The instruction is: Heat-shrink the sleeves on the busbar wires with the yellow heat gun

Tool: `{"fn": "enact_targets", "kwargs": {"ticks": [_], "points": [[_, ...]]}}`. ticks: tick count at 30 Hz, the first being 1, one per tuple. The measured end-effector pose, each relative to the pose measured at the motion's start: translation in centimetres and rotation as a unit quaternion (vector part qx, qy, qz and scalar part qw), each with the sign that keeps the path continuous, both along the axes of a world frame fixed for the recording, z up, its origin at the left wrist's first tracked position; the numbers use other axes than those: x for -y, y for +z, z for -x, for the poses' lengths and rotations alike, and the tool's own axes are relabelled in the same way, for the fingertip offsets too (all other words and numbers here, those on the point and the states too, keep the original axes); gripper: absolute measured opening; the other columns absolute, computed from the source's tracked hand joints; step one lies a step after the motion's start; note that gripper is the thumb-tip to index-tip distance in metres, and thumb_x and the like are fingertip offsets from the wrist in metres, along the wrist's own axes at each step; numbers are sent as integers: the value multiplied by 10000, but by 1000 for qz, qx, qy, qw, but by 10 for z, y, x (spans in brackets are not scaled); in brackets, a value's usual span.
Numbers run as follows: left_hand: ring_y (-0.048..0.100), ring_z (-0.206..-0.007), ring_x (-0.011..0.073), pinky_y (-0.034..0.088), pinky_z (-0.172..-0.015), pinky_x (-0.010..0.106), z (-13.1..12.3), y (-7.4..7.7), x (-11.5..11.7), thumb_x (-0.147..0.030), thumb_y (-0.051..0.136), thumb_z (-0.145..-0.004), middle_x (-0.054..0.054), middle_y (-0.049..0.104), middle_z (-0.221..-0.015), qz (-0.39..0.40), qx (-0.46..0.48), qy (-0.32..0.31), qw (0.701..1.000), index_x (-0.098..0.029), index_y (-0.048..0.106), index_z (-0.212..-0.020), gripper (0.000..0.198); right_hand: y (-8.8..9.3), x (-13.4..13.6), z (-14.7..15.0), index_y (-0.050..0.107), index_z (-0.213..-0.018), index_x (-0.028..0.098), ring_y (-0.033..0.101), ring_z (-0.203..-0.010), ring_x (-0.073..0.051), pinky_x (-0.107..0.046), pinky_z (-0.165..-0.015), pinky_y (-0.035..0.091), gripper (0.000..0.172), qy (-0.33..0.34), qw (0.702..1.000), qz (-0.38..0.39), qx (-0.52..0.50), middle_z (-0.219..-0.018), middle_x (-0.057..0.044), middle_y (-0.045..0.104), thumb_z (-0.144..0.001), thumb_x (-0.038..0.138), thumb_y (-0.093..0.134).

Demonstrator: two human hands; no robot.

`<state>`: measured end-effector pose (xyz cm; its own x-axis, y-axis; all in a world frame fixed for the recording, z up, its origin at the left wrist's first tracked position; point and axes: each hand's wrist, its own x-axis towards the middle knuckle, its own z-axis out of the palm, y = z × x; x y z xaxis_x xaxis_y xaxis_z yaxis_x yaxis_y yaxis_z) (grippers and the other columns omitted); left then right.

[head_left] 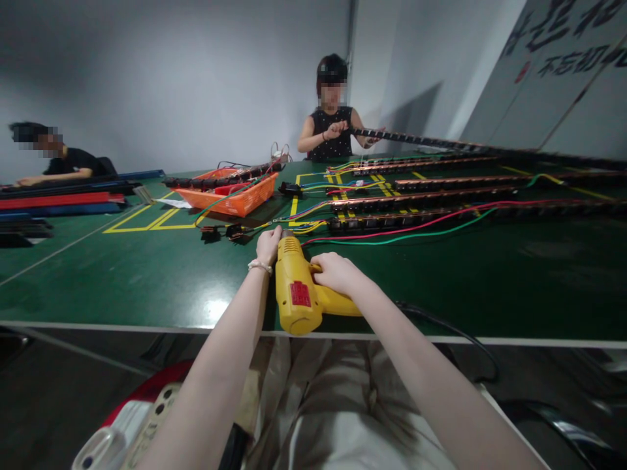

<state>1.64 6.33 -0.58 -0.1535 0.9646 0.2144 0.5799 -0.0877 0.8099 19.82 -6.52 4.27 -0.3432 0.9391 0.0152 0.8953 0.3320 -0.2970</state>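
Observation:
A yellow heat gun (pixel 298 287) with a red label lies on its side near the table's front edge, its nozzle pointing away from me. My right hand (pixel 337 273) is wrapped round its handle. Beside the nozzle, my left hand (pixel 269 247) is closed, its fingertips by the ends of the coloured wires (pixel 308 228); whatever it pinches is hidden. Those wires run right to long black strips with copper-coloured parts (pixel 392 220). A red wire and a green wire (pixel 416 239) stretch along the nearest strip. Small black connectors (pixel 234 232) lie just beyond my left hand.
An orange basket (pixel 240 201) full of wired parts stands at back left. One person (pixel 329 140) across the table holds a long strip; another (pixel 73 163) sits far left by stacked bars (pixel 63 201). The gun's black cord (pixel 450 323) drops over the front edge.

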Motion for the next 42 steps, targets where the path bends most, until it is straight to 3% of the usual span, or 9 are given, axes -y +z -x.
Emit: {"fn": "enact_targets", "kwargs": {"ticks": [7,17,25,33,37,42], "points": [[465,-628,141,342,-593,235,3,-5,-2,-551,389,-793,10,539,-606,-23,48,-47,998,-173,548,-628,442,0,-1,-3,592,-768,226,630,-871,-234,-267,-570,323,127,6,1000,1,-15,-939,-61,691,-734,298,492],[461,-547,134,321,-565,248,0,-12,-6,-513,360,-821,3,515,-534,-39,34,-19,998,-192,496,-568,431,-3,-1,-28,594,-795,235,616,-824,-206,-252,-585,337,127,0,999,24,-27,-923,-37,678,-737,295,498],[457,-518,132,337,-580,252,-5,-6,2,-474,341,-841,8,499,-484,-62,19,-18,998,-196,457,-497,457,-3,-3,-57,567,-736,211,600,-799,-191,-244,-619,367,79,-34,998,28,-40,-868,-36,663,-726,255,503],[483,-534,139,329,-564,251,-7,-6,3,-461,353,-847,23,541,-514,-64,20,-20,998,-183,501,-517,456,-14,-21,-87,617,-764,203,600,-792,-199,-254,-665,391,127,-53,997,2,-57,-850,-45,679,-718,261,514],[467,-520,133,323,-565,255,-7,-4,5,-452,351,-850,14,520,-498,-66,17,-27,997,-186,481,-506,454,-15,-28,-93,659,-855,198,610,-840,-208,-261,-725,403,201,-71,995,4,-67,-925,-59,699,-722,260,522],[465,-514,132,317,-562,256,-8,-3,5,-455,353,-848,18,524,-501,-67,20,-26,997,-187,469,-497,456,-15,-29,-92,652,-834,191,619,-855,-215,-264,-730,406,184,-79,995,4,-60,-926,-71,704,-733,262,516]]}}
